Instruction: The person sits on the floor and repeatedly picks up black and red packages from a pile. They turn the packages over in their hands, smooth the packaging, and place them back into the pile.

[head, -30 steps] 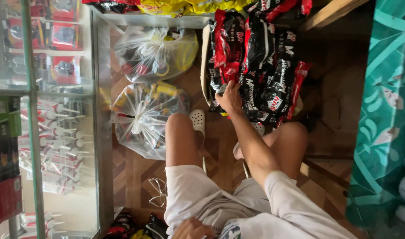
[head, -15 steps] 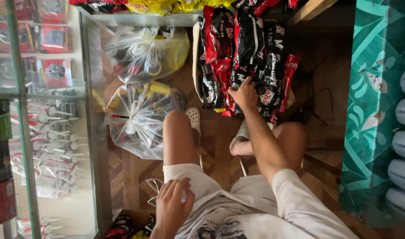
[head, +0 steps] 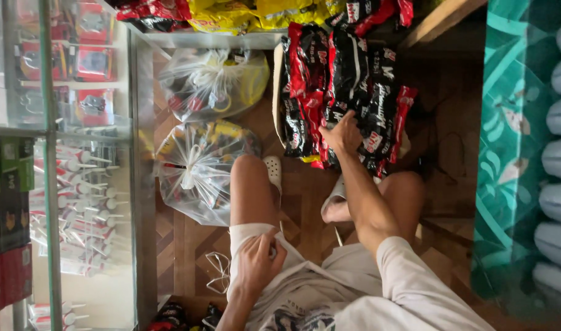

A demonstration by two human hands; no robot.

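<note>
Two hands are at work: the left hand [head: 259,265] lies near the body with fingers curled, pinching the hem of the white shorts [head: 305,285], while the right hand [head: 342,132] reaches out, fingers closed loosely on hanging red-and-black snack packets [head: 348,79]. Beyond the knee, a knotted clear plastic bag [head: 194,171] holds mixed packets, and farther off a second tied bag [head: 210,83] holds dark and yellow items beside the glass cabinet [head: 78,153].

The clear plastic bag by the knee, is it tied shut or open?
Tied shut: the clear plastic bag has its top gathered into a knot, creases fanning out from it.
</note>
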